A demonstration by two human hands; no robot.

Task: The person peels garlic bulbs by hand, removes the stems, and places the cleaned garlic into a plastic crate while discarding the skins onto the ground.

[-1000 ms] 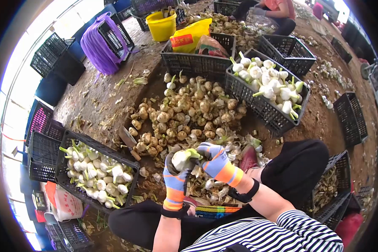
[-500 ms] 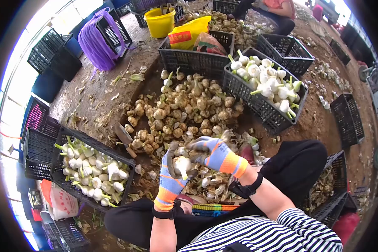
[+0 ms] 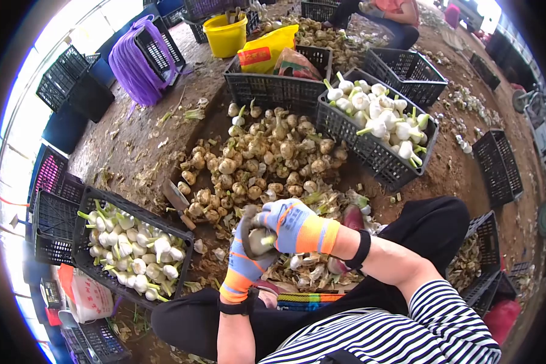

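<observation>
While the camera looks down past a striped shirt, I've got the big heap of unpeeled garlic (image 3: 267, 161) spread across the dirt floor in the middle. On its far right sits a black crate (image 3: 370, 155) piled with clean white bulbs with green stalks, and a second black crate (image 3: 141, 213) of the same white bulbs is down at the near left. Behind the heap, another crate (image 3: 273, 91) carries a yellow sack (image 3: 264, 51), and a yellow bucket (image 3: 224, 36) is beyond that. Closer in, both gloved hands meet just above a litter of papery skins (image 3: 309, 273) between the knees. The left hand (image 3: 244, 255) is cupped underneath, fingers curled tight around a single garlic bulb (image 3: 259, 241). The right hand (image 3: 294, 224) is clamped over the top of that same bulb, fingers bent down onto it. So the bulb sits gripped between the two gloves, near the front edge of the heap. A cleaver (image 3: 179, 200) lies flat on the ground just left of the hands, beside the near crate.
</observation>
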